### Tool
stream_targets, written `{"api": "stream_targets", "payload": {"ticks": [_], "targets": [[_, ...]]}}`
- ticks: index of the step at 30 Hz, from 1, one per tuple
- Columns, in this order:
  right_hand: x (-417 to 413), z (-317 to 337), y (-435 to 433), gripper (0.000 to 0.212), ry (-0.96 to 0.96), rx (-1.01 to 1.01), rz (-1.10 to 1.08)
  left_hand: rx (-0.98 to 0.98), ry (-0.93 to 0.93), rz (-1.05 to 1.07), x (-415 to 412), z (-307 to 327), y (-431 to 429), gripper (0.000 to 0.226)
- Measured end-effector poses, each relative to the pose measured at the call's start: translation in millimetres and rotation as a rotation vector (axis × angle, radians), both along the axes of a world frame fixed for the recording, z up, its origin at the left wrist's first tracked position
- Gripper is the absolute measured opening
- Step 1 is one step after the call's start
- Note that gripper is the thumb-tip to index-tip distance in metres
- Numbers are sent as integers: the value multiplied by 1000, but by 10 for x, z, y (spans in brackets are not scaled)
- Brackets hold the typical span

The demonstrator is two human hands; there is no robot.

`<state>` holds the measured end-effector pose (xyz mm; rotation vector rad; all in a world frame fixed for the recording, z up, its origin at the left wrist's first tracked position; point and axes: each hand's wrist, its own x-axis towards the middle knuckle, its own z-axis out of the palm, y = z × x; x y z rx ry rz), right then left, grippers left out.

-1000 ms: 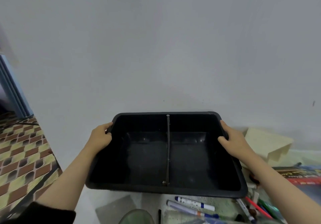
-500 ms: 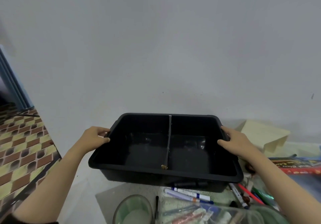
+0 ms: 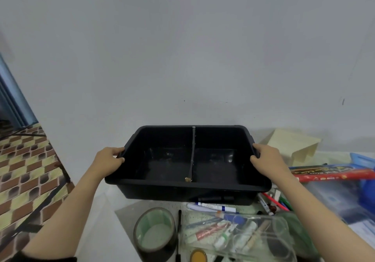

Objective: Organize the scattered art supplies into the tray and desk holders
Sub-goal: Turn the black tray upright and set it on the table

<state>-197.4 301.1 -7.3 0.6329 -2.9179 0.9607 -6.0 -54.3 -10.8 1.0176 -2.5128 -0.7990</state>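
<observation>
**Tray position.** Black rectangular plastic tray (image 3: 223, 184) at centre of view, close to the plain grey wall (image 3: 182, 48), over the far part of the pale desk top (image 3: 105, 211). Open side up. Interior split into a left and a right compartment by a thin upright divider (image 3: 192, 152). Contact between tray base and desk: not determinable.

**Grip.**
- Left hand (image 3: 109, 161): closed round the lip of the tray's left short end, fingers hooked over the outer edge, thumb laid along the rim.
- Right hand (image 3: 265, 160): closed the same way round the lip of the right short end.

**Loose supplies, outside the tray.**
- Just in front of the near wall, partly under it: white marker with a blue band (image 3: 211, 207) and a short black marker (image 3: 215, 198).
- At the near right corner: thin red pen (image 3: 274, 200), beside several green pens.
- Nearer the camera: roll of dark tape with a pale green inner face (image 3: 154, 229), lying flat; slim black pen (image 3: 179, 221) just to its right; clear plastic organiser (image 3: 239, 233) holding paint tubes and a brush; round orange lid (image 3: 198, 256) at the bottom edge.

**Surroundings.** Right of the tray: cream folded card piece (image 3: 292, 144) against the wall and a long red box (image 3: 334, 177). Left: brown-and-yellow tiled floor (image 3: 24, 170).
</observation>
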Motion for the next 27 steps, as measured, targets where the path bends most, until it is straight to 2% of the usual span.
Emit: {"api": "stream_targets", "payload": {"ticks": [7, 11, 15, 17, 21, 24, 27], "targets": [[-18, -55, 37, 48, -23, 7, -13, -32, -17, -16, -12, -102, 33, 43], [45, -48, 159, 47, -38, 22, 99, -185, -86, -27, 38, -182, 54, 43], [209, -154, 405, 44, 30, 5, 155, -308, 137, -144, 245, -168, 463, 32], [361, -211, 558, 45, 57, 14, 145, -323, 156, -271, 377, -166, 725, 25], [712, -293, 866, 40, 121, -16, 164, -268, 72, -408, 642, -185, 1220, 17], [953, -372, 1168, 29, 141, -7, 198, -409, 59, -401, 808, -228, 1499, 10], [1152, -480, 1433, 23, 241, 79, 233, -501, 1, -373, 940, -294, 1720, 11]]}}
